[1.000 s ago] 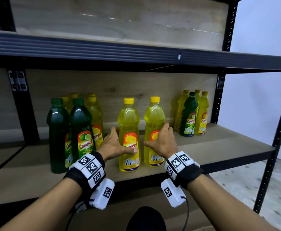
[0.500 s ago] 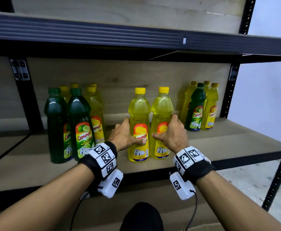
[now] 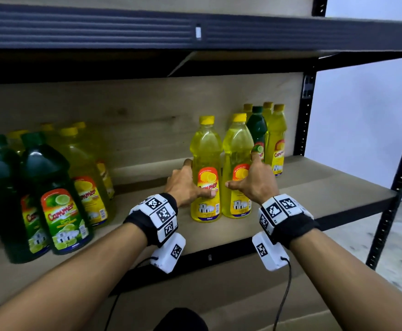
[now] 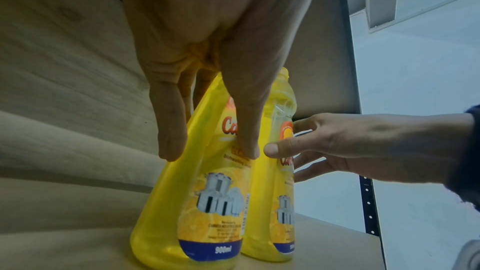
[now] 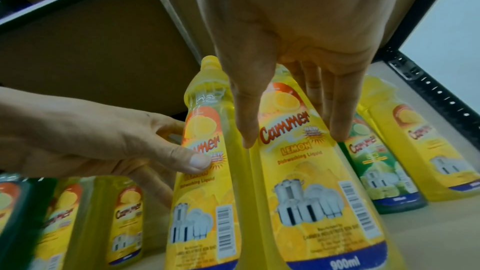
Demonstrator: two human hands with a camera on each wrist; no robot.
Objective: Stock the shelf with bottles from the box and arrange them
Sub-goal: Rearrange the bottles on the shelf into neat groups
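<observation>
Two yellow lemon dish-liquid bottles stand side by side on the wooden shelf [image 3: 326, 194]. My left hand [image 3: 183, 185] grips the left yellow bottle [image 3: 204, 149], thumb on its label, fingers round its left side. My right hand [image 3: 255, 182] grips the right yellow bottle [image 3: 237, 144] the same way from the right. In the left wrist view the left hand [image 4: 207, 59] straddles its bottle [image 4: 207, 202]. In the right wrist view the right hand [image 5: 285, 48] holds its bottle [image 5: 298, 171], close to the green bottle [image 5: 376, 171] of the right-hand group.
A group with one green bottle [image 3: 257, 127] and several yellow bottles [image 3: 276, 142] stands at the back right by the black upright [image 3: 307, 115]. At the left stand two green bottles [image 3: 49, 187] with yellow ones [image 3: 87, 168] behind. Bare board lies between the groups.
Both hands have slid the pair of yellow bottles rightward along the shelf, up close to the right-hand group. The gap to the left group has widened.
</observation>
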